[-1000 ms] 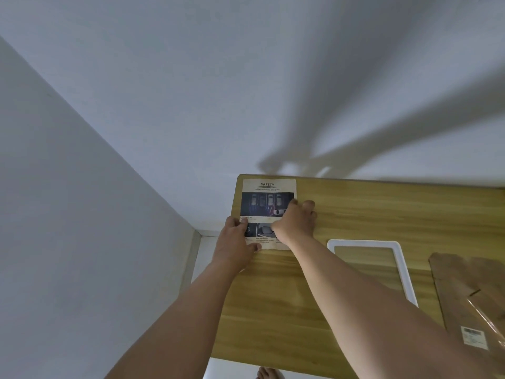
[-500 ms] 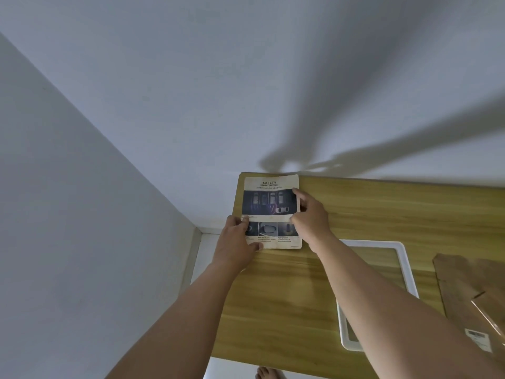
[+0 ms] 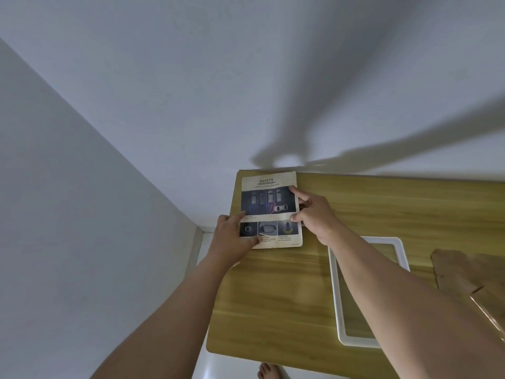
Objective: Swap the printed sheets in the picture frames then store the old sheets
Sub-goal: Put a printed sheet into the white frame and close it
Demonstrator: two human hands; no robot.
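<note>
Pale walls [image 3: 164,77] meet in a corner, and into it is pushed the wooden table [image 3: 273,296] we are working at. The printed sheet [image 3: 269,203], headed SAFETY, lies flat at the table's far left corner, its long axis running away from us toward the wall. Our left hand [image 3: 232,237] rests on its lower left edge, thumb and fingers spread loosely on the paper. Our right hand [image 3: 318,214] touches the right edge with forefinger and thumb apart and the other fingers bent beside the paper. We cannot tell whether any fingertip is tucked underneath.

The white frame [image 3: 334,291] lies face-down on the table, to the right of the sheet and nearer to us, partly under our right forearm. Its long axis runs the same way as the sheet's, so we judge no turning is needed, only a slide right and back. The right hand is the nearer one to the frame. Brown cardboard [image 3: 470,272] sits at the far right.
</note>
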